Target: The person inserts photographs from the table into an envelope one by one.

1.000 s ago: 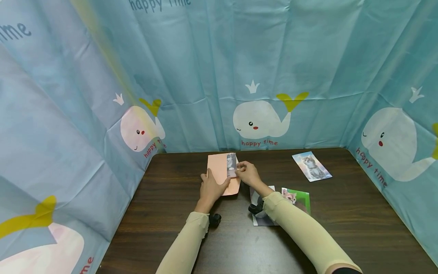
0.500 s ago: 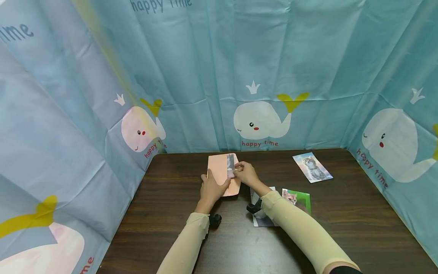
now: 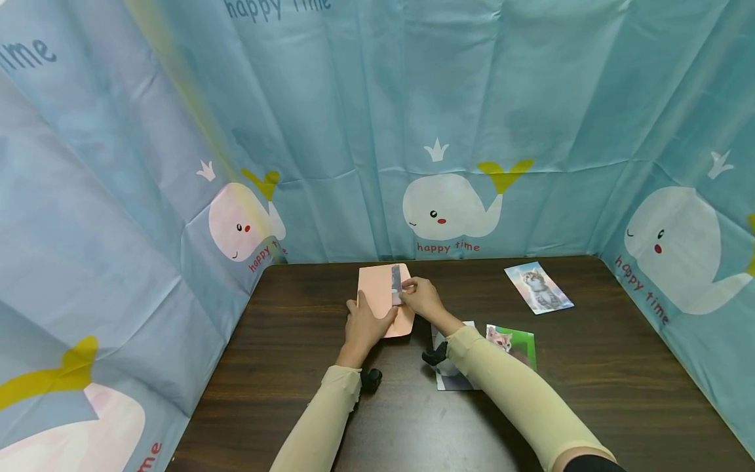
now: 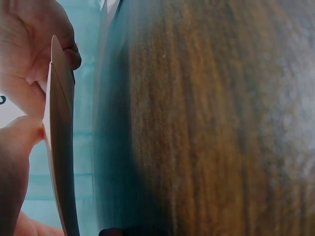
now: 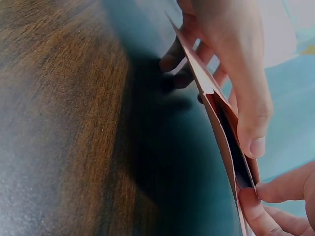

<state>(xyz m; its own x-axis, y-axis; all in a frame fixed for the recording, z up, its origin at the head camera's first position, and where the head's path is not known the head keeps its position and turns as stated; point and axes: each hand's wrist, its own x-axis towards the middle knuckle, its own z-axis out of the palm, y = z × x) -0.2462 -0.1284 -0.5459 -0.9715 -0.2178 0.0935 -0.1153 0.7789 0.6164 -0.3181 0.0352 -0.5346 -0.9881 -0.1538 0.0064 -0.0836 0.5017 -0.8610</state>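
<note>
Head view: photo (image 3: 396, 280) front; right wrist: envelope (image 5: 221, 140) mouth gaping.

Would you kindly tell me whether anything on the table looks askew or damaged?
Nothing visible looks damaged; only the gray kitten photo stands out, lying askew at the back right of the table, apart from the green-background kitten photo.

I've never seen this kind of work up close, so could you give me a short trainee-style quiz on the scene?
1. Which hand pinches the photo at the envelope opening: A) left, or B) right?
2. True or false: the photo is completely hidden inside the envelope.
3. Fill in: the rightmost card shows a ____.

Key: 1. B, the right hand. 2. False; part shows. 3. Kitten.
</note>
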